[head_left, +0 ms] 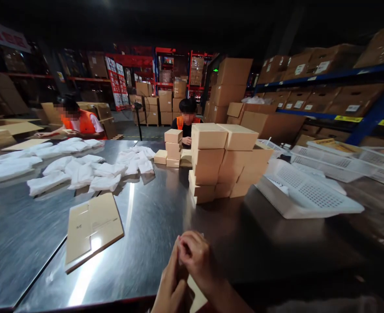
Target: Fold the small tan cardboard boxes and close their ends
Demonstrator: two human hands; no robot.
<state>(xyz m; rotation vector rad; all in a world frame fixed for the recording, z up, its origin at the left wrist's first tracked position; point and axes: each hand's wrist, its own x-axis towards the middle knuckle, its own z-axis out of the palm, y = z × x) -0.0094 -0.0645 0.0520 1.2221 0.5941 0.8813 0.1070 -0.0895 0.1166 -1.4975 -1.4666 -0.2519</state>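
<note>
My left hand (168, 284) and my right hand (196, 256) are pressed together at the near edge of the steel table (152, 226). Between them a pale piece of cardboard (196, 298) shows below the fingers. Both hands have their fingers closed around it. To the left of my hands lies a stack of flat unfolded box blanks (92, 228). Beyond my hands stands a pile of folded tan boxes (221, 163), several high.
White soft packets (77, 169) are spread over the table's left and middle. White perforated plastic trays (304, 191) lie at the right. A smaller box stack (172, 148) stands further back. Two people in orange vests (81, 121) work at the far side. Shelves of cartons (325, 87) line the right.
</note>
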